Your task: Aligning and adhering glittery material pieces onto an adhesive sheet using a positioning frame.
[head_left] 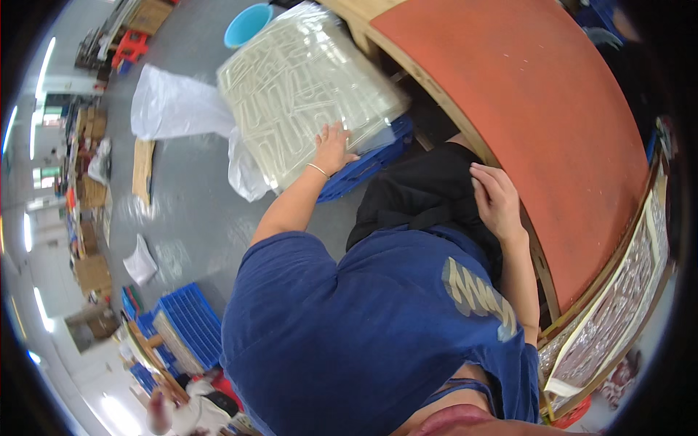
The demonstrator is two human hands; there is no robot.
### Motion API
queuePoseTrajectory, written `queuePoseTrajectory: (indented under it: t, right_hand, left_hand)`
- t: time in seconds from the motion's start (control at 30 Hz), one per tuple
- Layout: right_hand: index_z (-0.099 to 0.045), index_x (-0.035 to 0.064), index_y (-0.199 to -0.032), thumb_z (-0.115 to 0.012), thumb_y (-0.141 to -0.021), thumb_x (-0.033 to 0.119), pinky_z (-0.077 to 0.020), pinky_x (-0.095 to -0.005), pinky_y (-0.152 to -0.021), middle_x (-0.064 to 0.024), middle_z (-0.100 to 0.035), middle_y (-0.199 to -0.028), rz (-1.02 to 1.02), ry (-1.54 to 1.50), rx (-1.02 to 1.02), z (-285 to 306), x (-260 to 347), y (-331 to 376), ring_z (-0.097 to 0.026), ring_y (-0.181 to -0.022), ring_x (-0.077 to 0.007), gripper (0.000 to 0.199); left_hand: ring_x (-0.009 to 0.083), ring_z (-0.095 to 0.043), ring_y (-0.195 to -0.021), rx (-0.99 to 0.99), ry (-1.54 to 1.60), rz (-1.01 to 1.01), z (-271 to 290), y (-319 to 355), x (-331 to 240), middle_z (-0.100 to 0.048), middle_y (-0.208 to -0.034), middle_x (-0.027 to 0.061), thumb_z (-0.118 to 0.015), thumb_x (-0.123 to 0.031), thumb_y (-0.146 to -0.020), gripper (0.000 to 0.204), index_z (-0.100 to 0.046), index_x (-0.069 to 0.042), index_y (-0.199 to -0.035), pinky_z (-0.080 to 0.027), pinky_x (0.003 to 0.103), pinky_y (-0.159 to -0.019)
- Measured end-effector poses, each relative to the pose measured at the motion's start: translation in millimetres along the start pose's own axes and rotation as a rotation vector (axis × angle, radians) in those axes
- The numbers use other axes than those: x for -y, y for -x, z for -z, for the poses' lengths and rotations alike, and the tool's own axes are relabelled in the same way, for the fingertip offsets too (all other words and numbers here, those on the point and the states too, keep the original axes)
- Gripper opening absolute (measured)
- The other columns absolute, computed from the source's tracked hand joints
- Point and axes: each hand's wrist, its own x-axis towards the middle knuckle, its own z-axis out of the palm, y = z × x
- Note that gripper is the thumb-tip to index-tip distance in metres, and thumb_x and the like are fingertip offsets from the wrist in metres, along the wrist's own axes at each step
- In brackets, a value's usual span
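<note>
stack: pile of clear, glossy moulded plastic sheets (305, 87) with raised bar-shaped cells, roughly square, resting tilted on a blue plastic crate (367, 163) on the grey floor, just left of the table.
left hand: left hand (333, 147) lies flat on the near edge of the pile, fingers slightly spread and pressed down on the top sheet; nothing pinched. Thin bracelet at the wrist.
right hand: right hand (496, 200) rests on the black-clothed thigh (418, 200), beside the table rim; fingers loosely curled together, holding nothing.
weight: my read is that each sheet is light, but the whole pile has some heft and bulk.
stiffness: thin formed plastic, so probably springy; a single sheet likely flexes and sags if held by one corner.
surface: glossy, reflects the lamps; likely slippery, sheets may slide off each other given the tilt.
fragility: cells could crease or crack if squeezed hard.
where to grip: best bet is two opposite edges, thumbs on top, fingers under the rim; for one sheet, peel at the near corner by the left hand.
around: white plastic bag (174, 109) on the floor behind the pile, light blue bucket (247, 23) beyond it, curved orange-red tabletop (538, 109) with wooden edge on the right, more blue crates (185, 323) at lower left.
</note>
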Motion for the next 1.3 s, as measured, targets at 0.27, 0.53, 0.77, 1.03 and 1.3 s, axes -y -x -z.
queuePoseTrajectory:
  t: [0.27, 0.53, 0.77, 1.03, 1.3]
  right_hand:
    - [-0.064, -0.0024, -0.092, -0.061, -0.083, 0.002, -0.0501, -0.0392, -0.079, -0.0168, -0.065, -0.093, 0.088, -0.097, 0.312, -48.8, -13.9, -33.2, -0.061, -0.087, -0.0338, 0.01]
    - [-0.064, -0.0038, -0.091, -0.059, -0.084, 0.002, -0.0488, -0.0403, -0.079, -0.0178, -0.064, -0.092, 0.035, 0.018, 0.446, -71.5, -39.6, -41.6, -0.059, -0.086, -0.0347, 0.011]
    - [-0.064, -0.0014, -0.087, -0.061, -0.08, 0.003, -0.0478, -0.041, -0.08, -0.0149, -0.064, -0.089, 0.108, 0.037, 0.531, -97.4, -34.1, -55.4, -0.058, -0.088, -0.0333, 0.009]
    - [-0.058, 0.0007, -0.106, -0.065, -0.08, 0.011, -0.045, -0.0402, -0.089, -0.0159, -0.059, -0.109, 0.436, 0.031, 0.472, -132.2, 38.1, -112.2, -0.056, -0.101, -0.0328, 0.028]
    - [-0.047, -0.0017, -0.125, -0.063, -0.084, 0.021, -0.0417, -0.0409, -0.097, -0.0229, -0.049, -0.127, 0.376, -0.008, 0.36, -182.8, 113.2, -167.2, -0.052, -0.113, -0.0358, 0.05]
  left_hand:
    - [0.048, -0.037, -0.126, -0.07, 0.512, -0.148, -22.5, 35.8, 75.0, -0.042, -0.137, 0.0208, -0.065, -0.028, -0.082, 0.055, -0.048, -0.003, -0.128, -0.033, 0.053, -0.105]
    - [0.0435, -0.049, -0.116, -0.106, 0.259, 1.183, -15.3, 100.7, 213.3, -0.051, -0.124, 0.0307, -0.071, -0.046, -0.071, 0.081, -0.048, 0.011, -0.123, -0.042, 0.047, -0.097]
    - [0.0349, -0.066, -0.085, -0.158, 1.423, 0.944, 58.2, 123.6, 218.5, -0.064, -0.099, 0.0208, -0.065, -0.006, -0.082, 0.021, -0.06, 0.009, -0.096, -0.057, 0.043, -0.079]
    - [0.0198, -0.065, -0.069, -0.293, 1.526, 0.591, 188.4, 86.8, 91.9, -0.063, -0.078, 0.0102, -0.072, -0.014, -0.083, 0.022, -0.06, 0.003, -0.089, -0.057, 0.032, -0.063]
    - [0.0079, -0.044, -0.036, -0.383, 1.11, 0.537, 194.9, 38.9, 22.5, -0.05, -0.051, 0.0018, -0.068, -0.044, -0.085, 0.046, -0.056, -0.003, -0.068, -0.033, 0.023, -0.033]
